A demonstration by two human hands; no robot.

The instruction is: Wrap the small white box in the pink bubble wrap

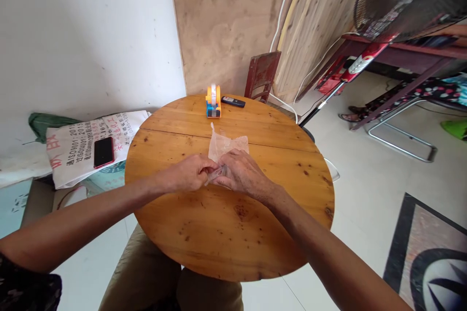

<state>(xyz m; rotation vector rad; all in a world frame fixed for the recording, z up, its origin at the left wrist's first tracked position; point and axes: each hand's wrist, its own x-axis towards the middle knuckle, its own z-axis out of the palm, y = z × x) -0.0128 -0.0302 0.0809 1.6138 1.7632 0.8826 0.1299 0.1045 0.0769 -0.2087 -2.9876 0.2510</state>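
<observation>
A crumpled piece of clear plastic wrap [229,143], bubbly like bubble wrap, lies partly flat near the middle of the round wooden table [233,243]. Its near end is bunched up between my two hands. The fingertips of my left hand [195,170] are closed in a pinch on the bunched plastic. Curled over the same end from the other side is my right hand [242,172], its thumb low and its fingers on top. Whether something is wrapped inside cannot be seen. Farther back stands an orange and blue tape dispenser [213,102] with a tape roll.
A dark remote control [233,101] lies beside the dispenser. Left of the table, a phone [104,152] rests on a printed white sack [83,143]. A wooden chair [261,75] stands behind. On the right are a standing fan [368,60] and another person's leg [386,99].
</observation>
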